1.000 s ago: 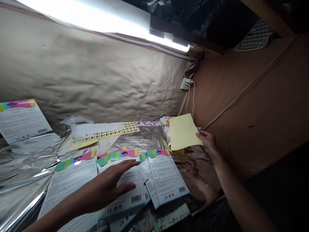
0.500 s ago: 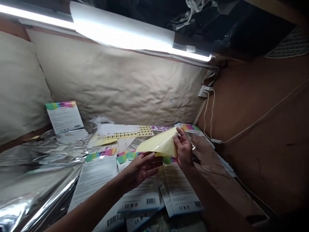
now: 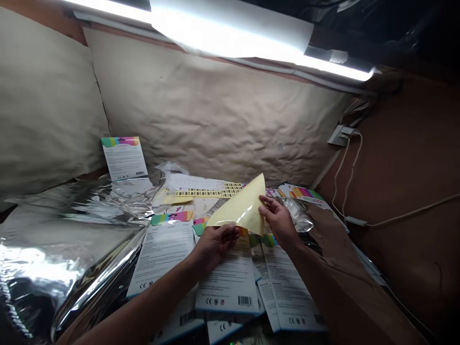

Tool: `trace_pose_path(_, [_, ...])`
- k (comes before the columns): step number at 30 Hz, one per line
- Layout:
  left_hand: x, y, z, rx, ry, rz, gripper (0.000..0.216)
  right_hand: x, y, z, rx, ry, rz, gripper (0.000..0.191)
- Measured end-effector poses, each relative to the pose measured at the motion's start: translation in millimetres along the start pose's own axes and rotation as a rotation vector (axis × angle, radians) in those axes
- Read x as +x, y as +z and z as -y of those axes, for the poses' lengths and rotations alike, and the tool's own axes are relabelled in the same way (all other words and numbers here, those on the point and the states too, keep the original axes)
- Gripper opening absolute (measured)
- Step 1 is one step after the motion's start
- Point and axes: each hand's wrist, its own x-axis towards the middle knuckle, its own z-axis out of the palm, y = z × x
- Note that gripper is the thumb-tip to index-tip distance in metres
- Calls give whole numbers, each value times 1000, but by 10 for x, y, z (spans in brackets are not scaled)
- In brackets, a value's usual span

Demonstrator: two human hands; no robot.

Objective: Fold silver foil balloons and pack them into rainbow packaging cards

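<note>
Both my hands hold a pale yellow sheet (image 3: 244, 207) a little above the bench, its far corner curling upward. My left hand (image 3: 215, 243) pinches the sheet's near left edge with closed fingers. My right hand (image 3: 279, 221) grips its right edge, thumb on top. Under the hands lie several white packaging cards (image 3: 230, 282) with rainbow-striped tops and barcodes, overlapping one another. Behind the sheet lies a strip of small yellow stickers (image 3: 212, 192).
Crumpled silver foil (image 3: 72, 235) covers the left of the bench. One card (image 3: 124, 157) leans against the brown paper back wall. A tube light (image 3: 233, 33) runs overhead. At the right are a brown wall, a socket (image 3: 341, 135) with white cables, and more cards (image 3: 302, 192).
My right hand brought the yellow sheet from the right wall to the middle. My left hand left the cards and took its near edge. The view swung left.
</note>
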Motion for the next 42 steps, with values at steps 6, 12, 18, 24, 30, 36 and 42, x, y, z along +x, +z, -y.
trace_pose_path(6, [-30, -31, 31, 310, 362, -43, 30, -417, 169, 283, -551, -476, 18, 19])
trace_pose_path(12, [-65, -16, 50, 435, 360, -35, 28, -658, 325, 381, -469, -448, 200, 15])
trace_pose_path(18, [-98, 28, 79, 541, 544, -19, 20, -626, 294, 322, -154, -110, 288, 21])
trace_pose_path(24, [-106, 28, 166, 670, 650, -119, 17, -666, 264, 336, -294, -111, 248, 20])
trace_pose_path(30, [-110, -14, 182, 827, 606, -172, 13, -666, 227, 309, -256, -5, 309, 24])
trace_pose_path(36, [-166, 27, 89, 785, 553, -164, 7, -608, 210, 305, -139, 70, 338, 26])
trace_pose_path(42, [-132, -49, 150, 736, 516, -147, 12, -579, 189, 277, -122, 96, 344, 26])
